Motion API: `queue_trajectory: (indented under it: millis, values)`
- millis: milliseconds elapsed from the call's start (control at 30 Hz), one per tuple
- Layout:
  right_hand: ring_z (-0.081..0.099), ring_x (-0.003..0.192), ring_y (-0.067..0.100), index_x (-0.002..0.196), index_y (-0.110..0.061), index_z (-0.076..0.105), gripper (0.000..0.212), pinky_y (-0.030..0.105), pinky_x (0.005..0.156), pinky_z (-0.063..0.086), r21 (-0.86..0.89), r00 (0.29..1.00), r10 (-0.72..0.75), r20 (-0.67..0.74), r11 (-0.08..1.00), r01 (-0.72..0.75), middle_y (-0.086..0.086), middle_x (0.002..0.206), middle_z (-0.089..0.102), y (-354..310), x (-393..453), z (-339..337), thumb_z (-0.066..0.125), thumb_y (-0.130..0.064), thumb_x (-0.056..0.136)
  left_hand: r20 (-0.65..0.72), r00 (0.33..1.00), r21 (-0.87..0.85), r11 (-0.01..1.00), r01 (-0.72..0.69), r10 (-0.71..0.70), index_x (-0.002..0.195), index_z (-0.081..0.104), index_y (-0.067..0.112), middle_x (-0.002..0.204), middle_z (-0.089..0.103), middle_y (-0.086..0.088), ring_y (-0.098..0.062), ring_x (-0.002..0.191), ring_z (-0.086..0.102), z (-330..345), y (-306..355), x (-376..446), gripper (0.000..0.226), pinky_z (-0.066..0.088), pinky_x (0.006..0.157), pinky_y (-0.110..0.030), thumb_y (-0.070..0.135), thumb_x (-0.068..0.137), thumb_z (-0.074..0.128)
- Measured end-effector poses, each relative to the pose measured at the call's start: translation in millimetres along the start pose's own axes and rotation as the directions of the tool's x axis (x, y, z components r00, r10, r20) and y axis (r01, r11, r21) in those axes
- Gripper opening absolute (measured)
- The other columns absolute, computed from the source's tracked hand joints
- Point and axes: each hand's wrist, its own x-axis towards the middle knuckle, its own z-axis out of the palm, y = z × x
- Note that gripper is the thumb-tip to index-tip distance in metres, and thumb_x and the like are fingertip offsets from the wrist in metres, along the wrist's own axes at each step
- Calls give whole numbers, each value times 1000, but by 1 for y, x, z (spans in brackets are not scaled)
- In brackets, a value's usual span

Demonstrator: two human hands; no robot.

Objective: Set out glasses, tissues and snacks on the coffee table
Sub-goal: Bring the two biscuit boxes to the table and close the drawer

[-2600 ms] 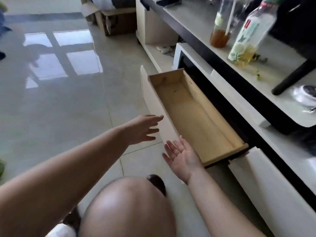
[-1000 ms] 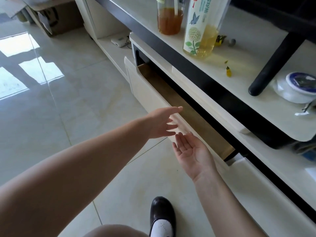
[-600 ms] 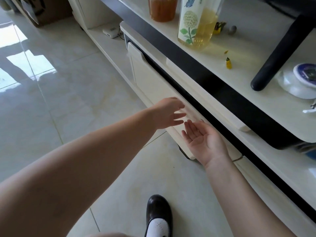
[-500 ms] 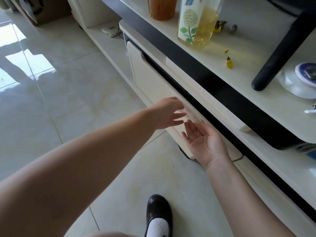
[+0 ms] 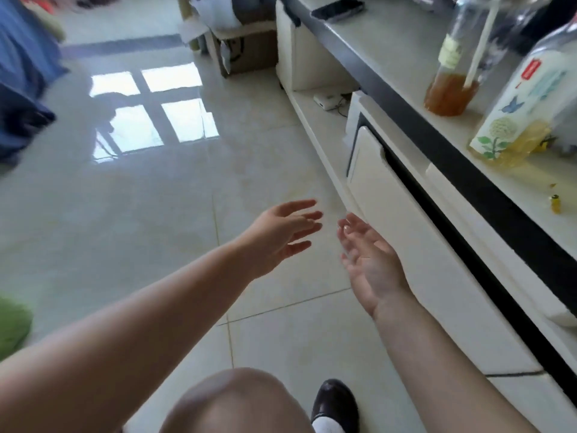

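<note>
Both hands were held out over the tiled floor [image 5: 131,214], empty and with fingers spread apart. The left hand [image 5: 282,234] reached forward with its fingers straight and slightly fanned, pointing toward three o'clock. The right hand [image 5: 370,260] lay just beside it at its three o'clock, palm turned up, fingers loosely extended and gripping nothing. Neither hand touched the drawer front [image 5: 415,248] of the low white cabinet, which sat closed at the right hand's two o'clock.

No glasses, tissues or snacks could be made out anywhere in view, so where they were cannot be told. On the cabinet top [image 5: 406,57], at one o'clock, stood a clear bottle of amber liquid [image 5: 451,89] with a white stick in it, and just beside it at its four o'clock a labelled bottle of yellow liquid [image 5: 512,123], blurred. A dark phone [image 5: 338,9] lay on the far end at twelve o'clock. A bare knee [image 5: 237,401] and a dark shoe [image 5: 335,404] showed at six o'clock. A cardboard box [image 5: 246,48] stood on the floor at twelve o'clock.
</note>
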Motion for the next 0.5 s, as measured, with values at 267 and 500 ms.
queue_trajectory:
  millis: [267,500]
  values:
    - [58,99,-2,114,-17,58,29,15,76,42,-252,872,29,489,961,109,-2,112,63,58,-87,184,55,-3,90,-465,853,-100,943,-317,237,114,60,22,110,69,3,-10,101,64,-163,7,-214,28,49,86,-30,7,91,54]
    - [59,97,-3,124,-14,56,36,14,78,43,-369,619,162,768,903,222,-2,113,64,108,-172,336,58,-6,88,-744,587,-33,860,-509,319,103,62,21,96,70,5,-9,86,64,-274,12,-371,21,48,80,-29,5,92,52]
